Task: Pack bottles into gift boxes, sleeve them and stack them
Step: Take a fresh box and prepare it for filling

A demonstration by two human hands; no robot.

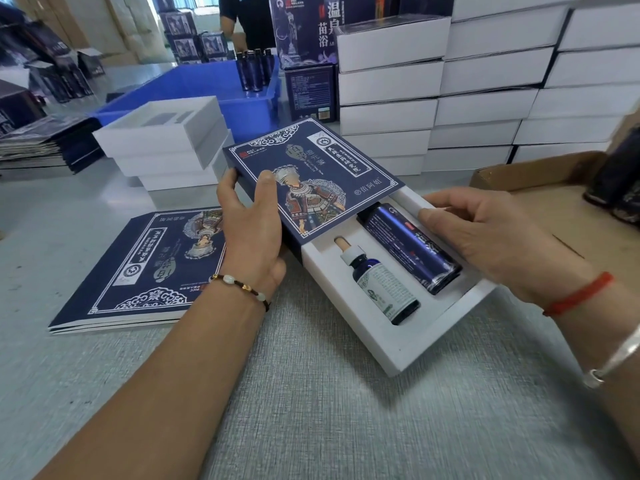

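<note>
**A:** What are the hands doing?

**B:** The left hand [251,216] grips the printed navy sleeve [311,178], thumb on its face and fingers curled round its far edge. This seems meant to keep the sleeve steady. The right hand [485,233] rests on the far side of the white gift box [398,341], fingers gently bent along its edge and against the tall bottle — it looks placed to push the box in, though I cannot tell whether it clamps anything.

**B:** The box lies on the grey table [311,410], about half inside the sleeve.

**A:** And the bottles?

**B:** Two lie flat in cut-out recesses, likely so they can't shift — a small dropper bottle [381,289] with a pale label, and beside it a tall dark blue bottle [412,247].

**A:** Any writing?

**B:** The sleeve shows a figure in a silver headdress and the characters 苗阿姐; the smaller print is unreadable. Flat sleeves [145,265] wait at the left, within reach. Stacks of white boxes [450,81] stand behind.
</note>
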